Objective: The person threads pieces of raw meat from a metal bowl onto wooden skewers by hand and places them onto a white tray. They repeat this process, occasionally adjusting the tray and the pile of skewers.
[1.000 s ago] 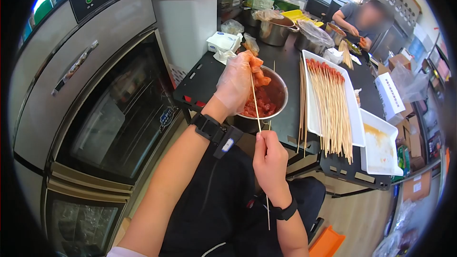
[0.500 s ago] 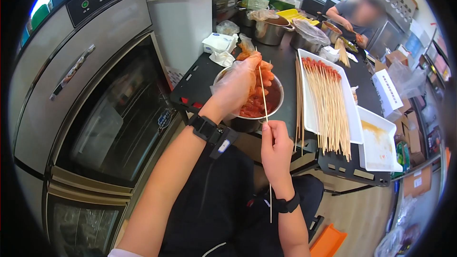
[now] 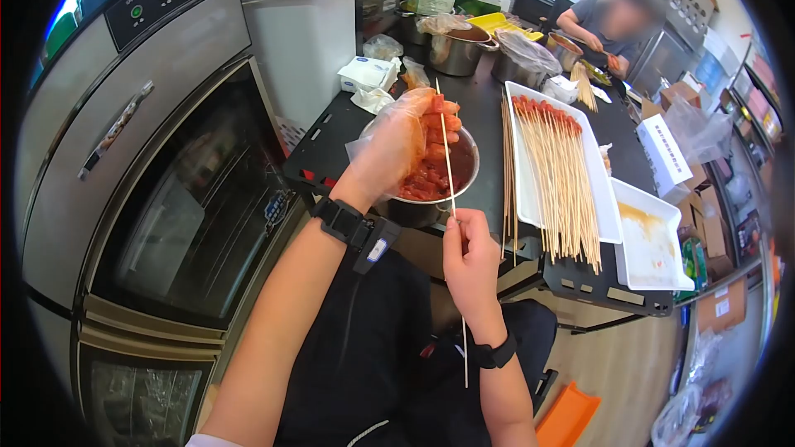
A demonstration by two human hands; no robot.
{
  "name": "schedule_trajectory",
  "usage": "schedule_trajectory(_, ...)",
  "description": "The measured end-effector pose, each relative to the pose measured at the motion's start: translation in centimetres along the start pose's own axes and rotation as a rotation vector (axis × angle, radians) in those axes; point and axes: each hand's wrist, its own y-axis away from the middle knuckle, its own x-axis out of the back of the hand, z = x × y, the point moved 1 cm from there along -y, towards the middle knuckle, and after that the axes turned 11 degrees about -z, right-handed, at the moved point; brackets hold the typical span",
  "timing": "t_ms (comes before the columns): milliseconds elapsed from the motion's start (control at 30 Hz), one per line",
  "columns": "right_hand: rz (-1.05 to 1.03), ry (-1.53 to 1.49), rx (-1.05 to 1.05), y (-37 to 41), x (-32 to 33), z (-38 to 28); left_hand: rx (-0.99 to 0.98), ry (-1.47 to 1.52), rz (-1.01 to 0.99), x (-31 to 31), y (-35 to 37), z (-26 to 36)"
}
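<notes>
My left hand point(image 3: 402, 141), in a clear plastic glove stained red, is closed on red meat pieces above a steel pot point(image 3: 472, 167) of red marinated meat point(image 3: 426, 182). My right hand point(image 3: 472, 261) is bare and pinches a long wooden skewer point(image 3: 448, 157) below the pot's rim. A red piece point(image 3: 438, 103) sits near the skewer's upper end, beside my left fingers. To the right, a white tray point(image 3: 609, 207) holds many skewers tipped with red meat point(image 3: 559, 165). Several loose skewers point(image 3: 508, 174) lie along its left edge.
A stained white tray point(image 3: 650, 257) sits at the table's right corner. Behind the pot are a tissue pack point(image 3: 368, 73), a large steel pot point(image 3: 458, 54) and a bag-covered pot point(image 3: 526, 54). Another person point(image 3: 609, 25) works at the far end. An oven point(image 3: 182, 199) stands at left.
The view has shifted slightly, moving the scene left. A red piece now shows near the skewer's tip, and my left fingers have changed position around the meat.
</notes>
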Motion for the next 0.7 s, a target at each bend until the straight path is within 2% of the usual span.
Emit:
schedule_trajectory(33, -0.009, -0.005, -0.002, 0.1, -0.2, -0.2, -0.013, 0.013, -0.057, 0.5, -0.2, -0.3)
schedule_trajectory(167, -0.024, -0.002, 0.029, 0.2, -0.6, -0.3, -0.011, 0.065, -0.005, 0.5, -0.2, -0.3)
schedule_trajectory(367, 0.002, 0.003, 0.048, 0.1, -0.5, -0.6, -0.076, 0.073, -0.060, 0.5, -0.2, -0.4)
schedule_trajectory(467, 0.004, -0.013, 0.052, 0.0, -0.8, -0.5, -0.016, 0.118, -0.028, 0.3, -0.2, -0.5)
schedule_trajectory(567, 0.019, -0.035, 0.040, -0.2, -0.7, -0.6, -0.038, 0.023, -0.061, 0.4, -0.2, -0.9)
schedule_trajectory(633, 0.027, -0.064, 0.032, -0.6, -0.6, -0.4, 0.082, -0.060, -0.042, 0.4, -0.2, -0.7)
schedule_trajectory(700, 0.036, -0.095, 0.025, -0.5, -0.2, -0.2, 0.112, -0.041, -0.013, -1.1, 0.4, 0.2)
